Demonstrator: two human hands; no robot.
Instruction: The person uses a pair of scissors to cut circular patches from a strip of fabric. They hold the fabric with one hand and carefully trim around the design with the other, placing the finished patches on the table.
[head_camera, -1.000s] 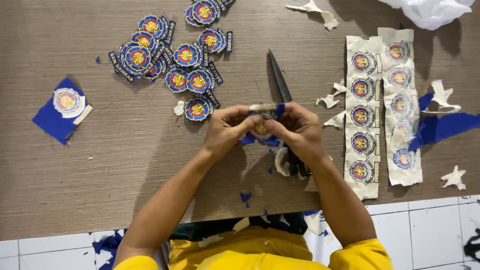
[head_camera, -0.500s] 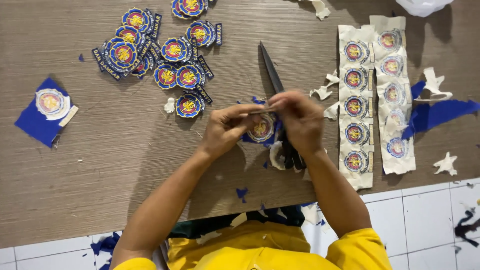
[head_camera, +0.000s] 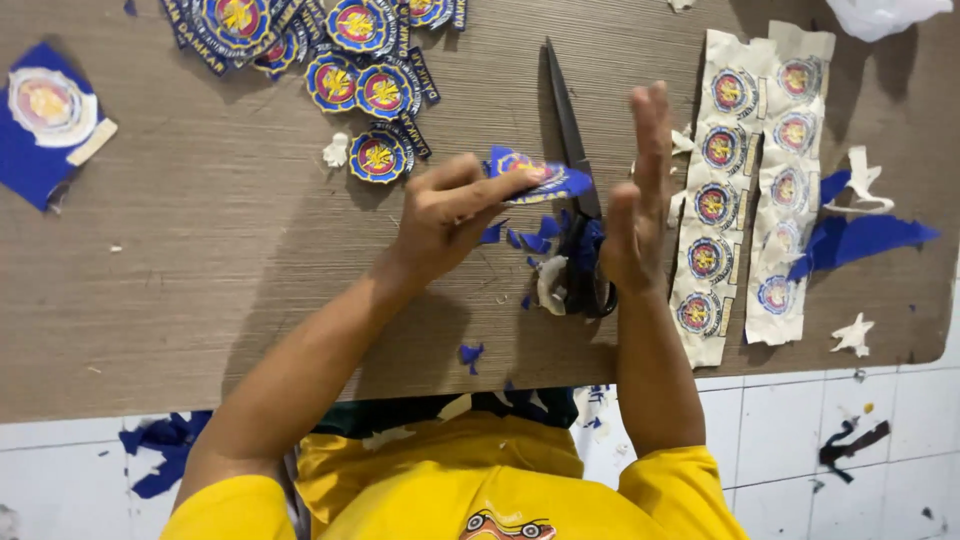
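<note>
Nearest, at 6 o'clock, is the person's yellow shirt (head_camera: 480, 490), soft and bright, above a white tile floor (head_camera: 850, 440) with blue scraps on it.

A little further, the left hand (head_camera: 450, 215) sits near the middle of the brown board (head_camera: 200, 290). Its thumb and fingers pinch a blue cloth badge (head_camera: 535, 175) by one edge, so the badge sticks out toward 3 o'clock, lifted off the board. The badge looks stiff and stitched, with a bent round shape.

Just beside it, toward 3 o'clock, the right hand (head_camera: 635, 190) is wide and flat, fingers straight and pointing to 12 o'clock. It holds nothing. Its heel is right over the dark handles of the scissors (head_camera: 575, 150); I cannot tell if it touches them. The long thin blades lie closed on the board and point to 12 o'clock.

Small blue snips (head_camera: 530, 240) lie under the hands, like crumbs from cutting.

At 3 o'clock, two white paper strips (head_camera: 745, 190) lie side by side, each with a row of round badges. Their edges look rough and crinkly.

Far off, at 11 o'clock, is a pile of round badges (head_camera: 330, 50), blue with red and yellow middles. At 9 o'clock lies a blue cloth square (head_camera: 40, 130) with one pale round badge.
</note>
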